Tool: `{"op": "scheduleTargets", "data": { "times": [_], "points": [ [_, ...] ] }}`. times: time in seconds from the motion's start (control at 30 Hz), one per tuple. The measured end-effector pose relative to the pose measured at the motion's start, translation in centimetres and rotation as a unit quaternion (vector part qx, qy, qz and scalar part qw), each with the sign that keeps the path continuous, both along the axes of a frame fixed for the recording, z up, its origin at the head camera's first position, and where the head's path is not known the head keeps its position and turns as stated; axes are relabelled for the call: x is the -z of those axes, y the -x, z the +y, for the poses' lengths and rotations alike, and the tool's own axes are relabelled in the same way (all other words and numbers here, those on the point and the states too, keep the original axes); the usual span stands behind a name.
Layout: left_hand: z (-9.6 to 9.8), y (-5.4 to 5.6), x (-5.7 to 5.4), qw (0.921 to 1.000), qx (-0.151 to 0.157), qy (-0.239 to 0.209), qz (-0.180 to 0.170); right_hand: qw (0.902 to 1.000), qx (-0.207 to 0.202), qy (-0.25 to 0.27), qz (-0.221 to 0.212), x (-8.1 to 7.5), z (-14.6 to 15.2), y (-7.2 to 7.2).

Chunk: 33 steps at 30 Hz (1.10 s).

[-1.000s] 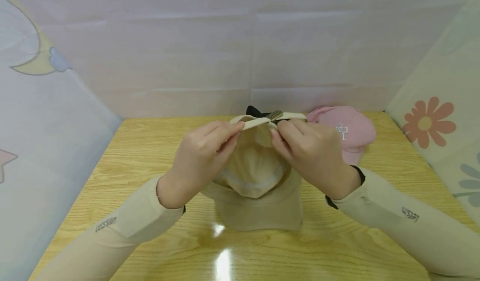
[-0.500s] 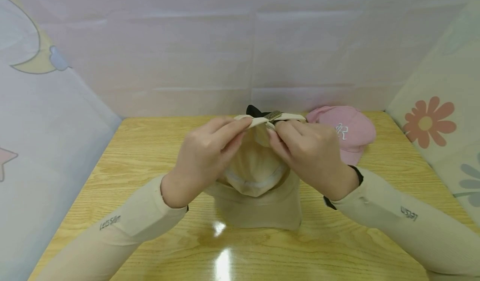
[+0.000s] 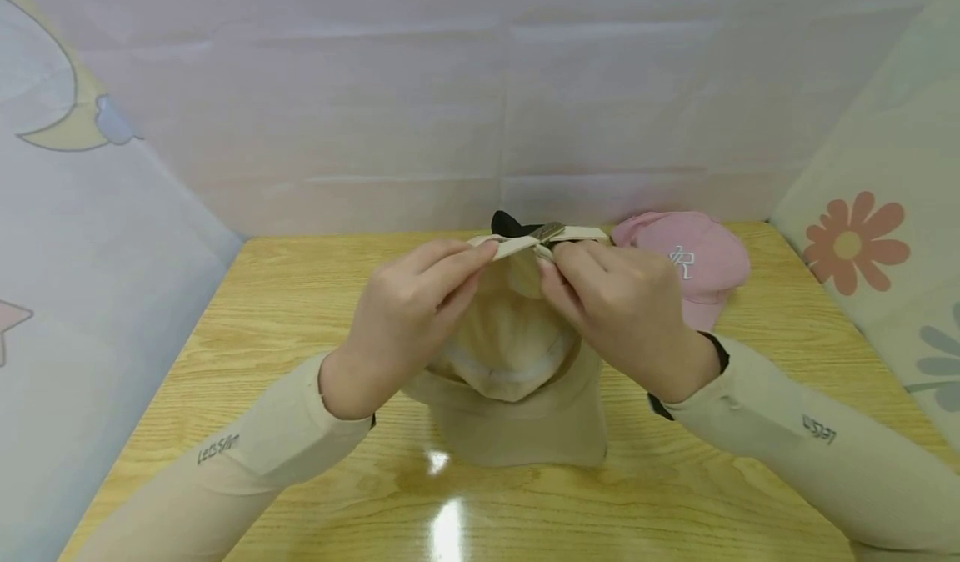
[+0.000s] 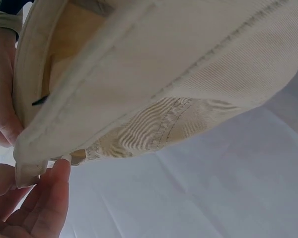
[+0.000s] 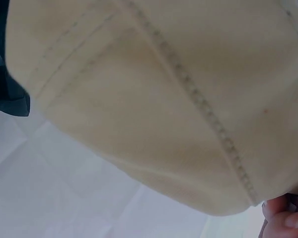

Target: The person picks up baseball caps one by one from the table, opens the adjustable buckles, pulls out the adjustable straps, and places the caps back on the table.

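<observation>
A beige baseball cap [image 3: 517, 437] is held up over the wooden table, its brim towards me and its back strap on top. My left hand [image 3: 408, 303] pinches the beige strap [image 3: 513, 247] between thumb and fingers. Close beside the brass-coloured buckle [image 3: 547, 232], my right hand [image 3: 626, 303] pinches the strap's folded part. In the left wrist view, fingertips [image 4: 59, 171] sit at the cap's strap. Cap fabric [image 5: 139, 114] fills most of the right wrist view, with fingers at its lower right corner. Part of the strap is hidden behind my right fingers.
A pink cap [image 3: 705, 253] with white lettering lies at the back right of the wooden table [image 3: 300, 295]. Something black [image 3: 508, 224] shows behind the buckle. Pale printed sheets [image 3: 375, 103] stand behind and on both sides.
My left fingertips have slid slightly right along the strap, closer to the buckle, then a touch back. The cap's brim has shifted a little. My right hand keeps its hold.
</observation>
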<state>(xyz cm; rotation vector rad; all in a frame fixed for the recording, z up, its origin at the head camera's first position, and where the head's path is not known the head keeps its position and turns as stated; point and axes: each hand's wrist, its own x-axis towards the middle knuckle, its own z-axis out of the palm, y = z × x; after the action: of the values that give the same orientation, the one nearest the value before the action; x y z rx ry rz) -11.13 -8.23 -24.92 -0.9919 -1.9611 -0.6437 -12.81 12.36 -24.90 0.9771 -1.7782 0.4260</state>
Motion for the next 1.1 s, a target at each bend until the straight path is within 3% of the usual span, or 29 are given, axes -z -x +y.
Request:
{"op": "scheduleTargets", "data": {
  "times": [0.67,1.1],
  "points": [
    [0.14,0.08,-0.35,0.9999,-0.008,-0.011,0.009,0.9999,0.007,0.011,-0.009,-0.12,0.31,0.20],
    [0.04,-0.18,-0.57,0.9998,0.015,-0.011,0.001,0.9999,0.006,0.010,-0.001,-0.20,0.12,0.01]
  ]
}}
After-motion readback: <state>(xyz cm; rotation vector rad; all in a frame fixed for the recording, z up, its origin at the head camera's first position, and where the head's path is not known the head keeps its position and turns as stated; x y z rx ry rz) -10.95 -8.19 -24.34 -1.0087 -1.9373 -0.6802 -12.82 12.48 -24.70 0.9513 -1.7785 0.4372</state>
